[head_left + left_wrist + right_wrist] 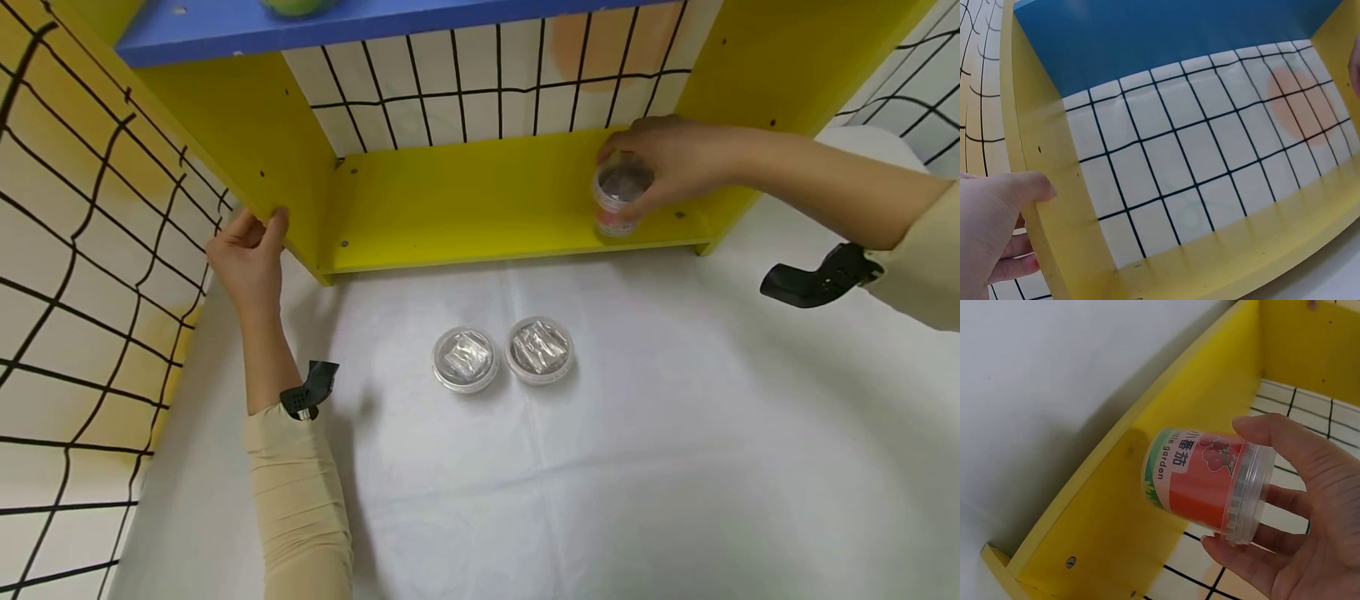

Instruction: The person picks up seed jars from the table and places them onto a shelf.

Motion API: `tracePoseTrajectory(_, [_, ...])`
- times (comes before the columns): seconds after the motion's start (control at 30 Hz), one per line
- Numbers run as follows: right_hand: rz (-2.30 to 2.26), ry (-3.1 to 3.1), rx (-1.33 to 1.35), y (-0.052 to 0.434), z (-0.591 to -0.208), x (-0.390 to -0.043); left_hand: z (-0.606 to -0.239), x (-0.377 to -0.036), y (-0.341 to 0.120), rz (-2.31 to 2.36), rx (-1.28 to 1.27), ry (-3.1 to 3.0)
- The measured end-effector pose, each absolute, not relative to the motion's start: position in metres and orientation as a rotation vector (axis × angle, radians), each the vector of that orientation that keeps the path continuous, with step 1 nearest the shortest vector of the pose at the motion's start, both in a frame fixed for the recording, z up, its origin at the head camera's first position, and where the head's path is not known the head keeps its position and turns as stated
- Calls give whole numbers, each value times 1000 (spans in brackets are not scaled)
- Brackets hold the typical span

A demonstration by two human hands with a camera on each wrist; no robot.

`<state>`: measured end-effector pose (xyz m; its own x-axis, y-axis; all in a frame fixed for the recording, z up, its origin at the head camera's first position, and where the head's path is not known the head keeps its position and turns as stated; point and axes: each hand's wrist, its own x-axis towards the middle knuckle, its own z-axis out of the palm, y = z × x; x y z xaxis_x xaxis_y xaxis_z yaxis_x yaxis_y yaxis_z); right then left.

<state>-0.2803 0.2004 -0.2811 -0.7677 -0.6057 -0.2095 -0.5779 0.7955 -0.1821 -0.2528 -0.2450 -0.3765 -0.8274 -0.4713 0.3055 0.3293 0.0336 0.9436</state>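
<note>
My right hand [671, 158] grips a clear plastic tub [1200, 481] near its lidded end, over the right part of the yellow lower shelf [465, 200]. The tub has a red and green label with a tomato picture. My left hand [251, 254] pinches the front edge of the yellow left side panel [1066, 206], thumb on the inner face and fingers outside. Two round clear-lidded tubs, the left one [466, 360] and the right one [539, 350], stand side by side on the white cloth, silvery packets showing under their lids.
A blue upper shelf [390, 23] crosses above the yellow one, with part of a green item [294, 5] on it. Black wire grid [480, 96] backs the unit, and more grid [97, 292] stands at the left. White cloth [637, 467] covers the table.
</note>
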Motion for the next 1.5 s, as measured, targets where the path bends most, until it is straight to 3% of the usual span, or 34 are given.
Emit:
tracePoseTrajectory(0.43, [-152,2641,-742,208,-294,-295,-378,-253,-242,-1863,112,-1741])
tracePoseTrajectory(1.5, [-179,2639,-781,210,-298,-300,-375,-255,-244,-1867,103,-1733])
